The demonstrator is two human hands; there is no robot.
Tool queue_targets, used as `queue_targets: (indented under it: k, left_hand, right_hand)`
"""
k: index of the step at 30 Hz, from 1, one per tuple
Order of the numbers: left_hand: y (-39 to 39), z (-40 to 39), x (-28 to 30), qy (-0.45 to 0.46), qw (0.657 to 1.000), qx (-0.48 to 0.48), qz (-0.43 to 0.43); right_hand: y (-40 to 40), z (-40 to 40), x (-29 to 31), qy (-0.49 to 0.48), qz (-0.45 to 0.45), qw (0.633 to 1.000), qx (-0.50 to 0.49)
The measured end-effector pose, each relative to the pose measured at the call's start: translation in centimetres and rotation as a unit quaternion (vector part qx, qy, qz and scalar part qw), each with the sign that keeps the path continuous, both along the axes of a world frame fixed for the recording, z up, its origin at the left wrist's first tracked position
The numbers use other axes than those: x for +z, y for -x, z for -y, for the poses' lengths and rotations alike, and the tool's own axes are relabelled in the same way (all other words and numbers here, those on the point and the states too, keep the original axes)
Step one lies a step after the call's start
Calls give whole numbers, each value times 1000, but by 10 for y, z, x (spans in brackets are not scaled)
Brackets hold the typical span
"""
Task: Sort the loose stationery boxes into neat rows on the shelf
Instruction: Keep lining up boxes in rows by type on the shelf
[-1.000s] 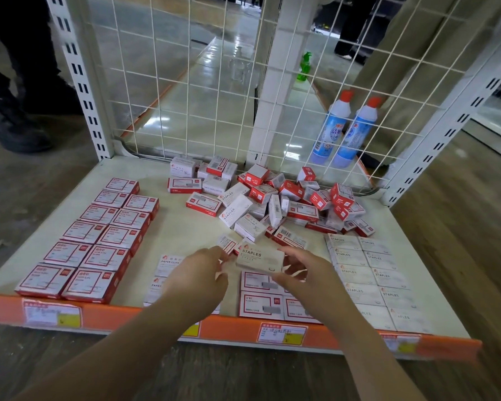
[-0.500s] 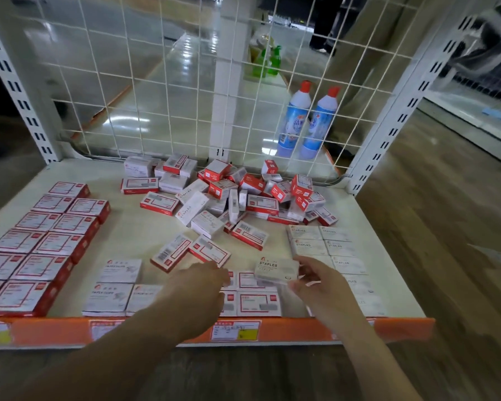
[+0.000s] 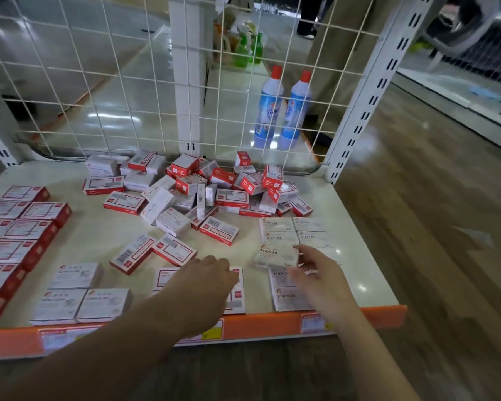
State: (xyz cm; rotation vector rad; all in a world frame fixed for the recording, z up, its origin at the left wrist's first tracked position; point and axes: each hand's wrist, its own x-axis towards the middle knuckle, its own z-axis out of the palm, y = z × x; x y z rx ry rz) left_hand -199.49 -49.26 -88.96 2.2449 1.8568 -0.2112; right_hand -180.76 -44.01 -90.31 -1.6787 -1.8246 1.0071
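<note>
My right hand [image 3: 318, 273] pinches a white STAPLES box [image 3: 275, 256] just above the white STAPLES rows [image 3: 295, 230] at the shelf's front right. My left hand [image 3: 206, 282] hovers palm down over the red-and-white boxes [image 3: 237, 302] at the front middle, its fingers relaxed and holding nothing. A loose pile of red and white boxes [image 3: 203, 186] fills the back middle of the cream shelf [image 3: 99, 235]. Two red-edged boxes [image 3: 154, 251] lie loose in front of the pile. Neat rows of red boxes [image 3: 18, 235] fill the left side.
White paper-clip boxes [image 3: 78, 296] sit at the front left. An orange price strip [image 3: 261, 325] lines the front edge. A white wire grid [image 3: 128, 82] backs the shelf, with two blue bottles [image 3: 281, 111] behind it. Wooden floor [image 3: 431, 256] lies to the right.
My right hand has carried the white STAPLES box rightward from the shelf's middle to the white rows. My left hand let go of it and stayed over the front middle boxes. The view swung right.
</note>
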Motion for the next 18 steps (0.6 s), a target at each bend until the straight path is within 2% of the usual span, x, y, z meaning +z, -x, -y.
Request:
queue_targets:
  k: [6,18]
  left_hand:
    - [10,1,16,0,1000,-5,-24]
    - [10,-12,36,24,998,-12,-60]
  right_hand:
    - [6,-13,7,-3,-13,1000,18]
    - [-7,-33,16,-15,28,999,3]
